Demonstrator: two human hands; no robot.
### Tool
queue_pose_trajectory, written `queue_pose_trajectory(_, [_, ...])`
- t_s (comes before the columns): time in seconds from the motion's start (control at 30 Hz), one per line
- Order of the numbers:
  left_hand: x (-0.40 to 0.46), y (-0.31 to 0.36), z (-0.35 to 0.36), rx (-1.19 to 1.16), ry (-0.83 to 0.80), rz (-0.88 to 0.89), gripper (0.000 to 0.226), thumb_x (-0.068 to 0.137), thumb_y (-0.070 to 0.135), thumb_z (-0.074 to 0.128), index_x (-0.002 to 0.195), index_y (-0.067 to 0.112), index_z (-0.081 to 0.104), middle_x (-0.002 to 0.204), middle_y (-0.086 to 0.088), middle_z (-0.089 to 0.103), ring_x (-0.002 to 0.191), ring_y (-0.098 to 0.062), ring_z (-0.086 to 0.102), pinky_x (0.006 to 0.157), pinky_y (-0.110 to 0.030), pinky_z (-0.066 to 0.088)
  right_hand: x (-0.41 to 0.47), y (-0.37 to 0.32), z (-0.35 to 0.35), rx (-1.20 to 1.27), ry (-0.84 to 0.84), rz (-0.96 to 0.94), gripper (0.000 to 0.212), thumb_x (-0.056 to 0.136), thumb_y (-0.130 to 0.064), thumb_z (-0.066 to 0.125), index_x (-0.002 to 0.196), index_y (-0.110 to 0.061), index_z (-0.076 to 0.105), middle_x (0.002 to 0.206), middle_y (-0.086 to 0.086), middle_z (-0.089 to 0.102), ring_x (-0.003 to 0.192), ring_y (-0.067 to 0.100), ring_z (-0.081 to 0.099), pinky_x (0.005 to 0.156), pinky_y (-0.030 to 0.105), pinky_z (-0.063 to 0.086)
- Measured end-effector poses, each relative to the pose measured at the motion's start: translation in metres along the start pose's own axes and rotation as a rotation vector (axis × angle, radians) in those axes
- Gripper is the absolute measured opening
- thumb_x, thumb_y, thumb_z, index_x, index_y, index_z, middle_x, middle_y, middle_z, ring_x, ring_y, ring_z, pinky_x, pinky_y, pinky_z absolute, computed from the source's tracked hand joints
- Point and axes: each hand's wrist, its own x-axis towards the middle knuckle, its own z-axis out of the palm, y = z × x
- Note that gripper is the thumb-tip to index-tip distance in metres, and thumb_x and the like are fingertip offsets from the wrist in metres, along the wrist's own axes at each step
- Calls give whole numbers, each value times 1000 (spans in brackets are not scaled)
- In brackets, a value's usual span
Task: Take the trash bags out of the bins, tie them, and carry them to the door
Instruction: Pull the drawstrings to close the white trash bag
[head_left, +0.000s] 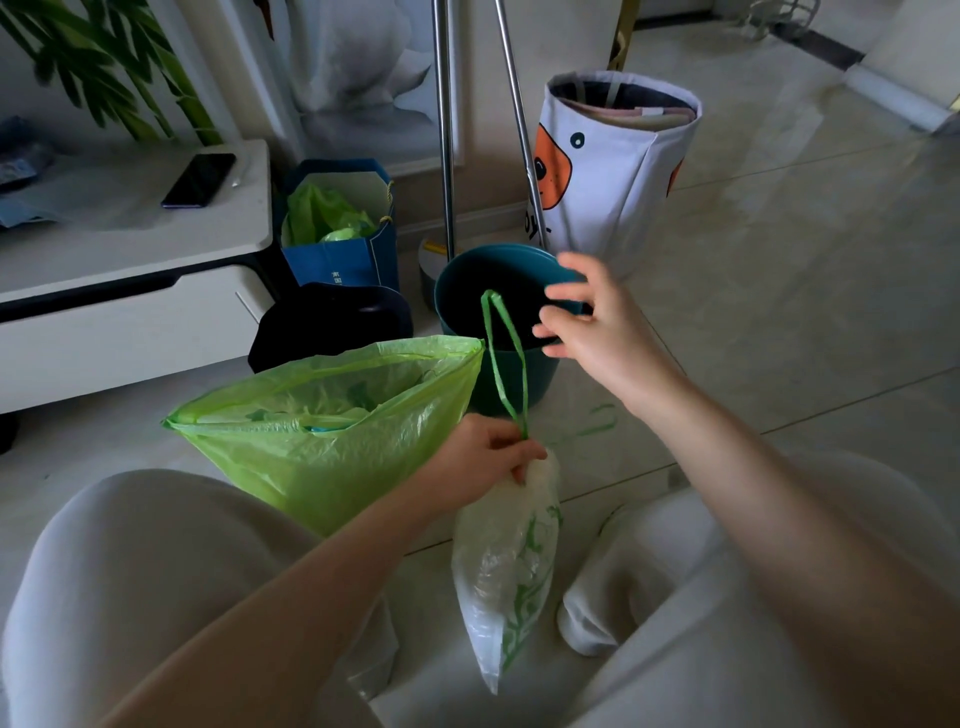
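Head cam view, looking down past the person's knees in light grey trousers at a tiled floor. The left hand is closed in a fist around the gathered neck of a small clear trash bag with green print on it, fingers curled tight together, pinching the neck right where the green drawstring comes out. That drawstring sticks up as a long narrow loop in front of the teal bin. The clear bag hangs down from the fist between the knees; can't tell whether its bottom touches the floor.

The right hand is out in front with fingers spread and loose, holding nothing. It's a bit blurred, and sits at the near right rim of the teal bin; whether it actually touches the rim I can't tell.

Just left of the clear bag there's a bigger lime green trash bag standing on the floor, mouth wide open, some stuff inside. Behind it is a black bin, right next to the teal one.

Further back: a blue paper gift bag with more green plastic in it, a white fabric basket with an orange cartoon face, two metal poles leaning near the wall, and a phone on a white low cabinet to the left
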Motion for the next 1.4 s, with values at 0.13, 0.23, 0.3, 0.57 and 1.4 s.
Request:
queue_pose_trajectory(0.13, [3, -9, -6, -73, 39, -43, 33, 85, 26, 69, 54, 13, 68, 85, -27, 70, 81, -31, 62, 73, -38, 44, -5, 24, 2, -539, -309, 4, 28, 93, -28, 53, 118, -16, 58, 93, -2, 68, 85, 18, 63, 82, 37, 52])
queue_pose_trajectory(0.23, [3, -11, -11, -107, 51, -65, 28, 85, 28, 68, 63, 10, 71, 81, -31, 67, 72, -25, 54, 71, -38, 41, -24, 31, 9, -679, -529, -33, 22, 96, -30, 47, 106, -19, 63, 92, 0, 70, 83, 19, 65, 76, 38, 52])
queue_pose_trajectory(0.3, [2, -10, -15, -148, 62, -73, 26, 88, 27, 65, 76, 6, 75, 75, -20, 70, 71, -22, 55, 74, -39, 48, -31, 34, 8, -685, -526, -49, 19, 96, -29, 47, 93, -17, 62, 74, 0, 66, 70, 19, 63, 64, 35, 48])
queue_pose_trajectory(0.57, [5, -13, -18, -502, 98, -172, 20, 89, 21, 63, 94, 5, 74, 76, 0, 70, 80, -19, 54, 75, -25, 47, -37, 27, -11, -179, -586, 174, 27, 97, -21, 50, 77, -14, 67, 56, -2, 52, 54, 8, 51, 65, 32, 54])
queue_pose_trajectory(1.4, [2, -16, -31, 88, 189, 207, 16, 80, 3, 70, 87, 16, 76, 81, 7, 71, 75, 2, 63, 69, -13, 49, -33, 56, 23, -320, -514, 65, 12, 88, -12, 59, 87, -24, 63, 79, -11, 59, 73, 3, 56, 67, 22, 47])
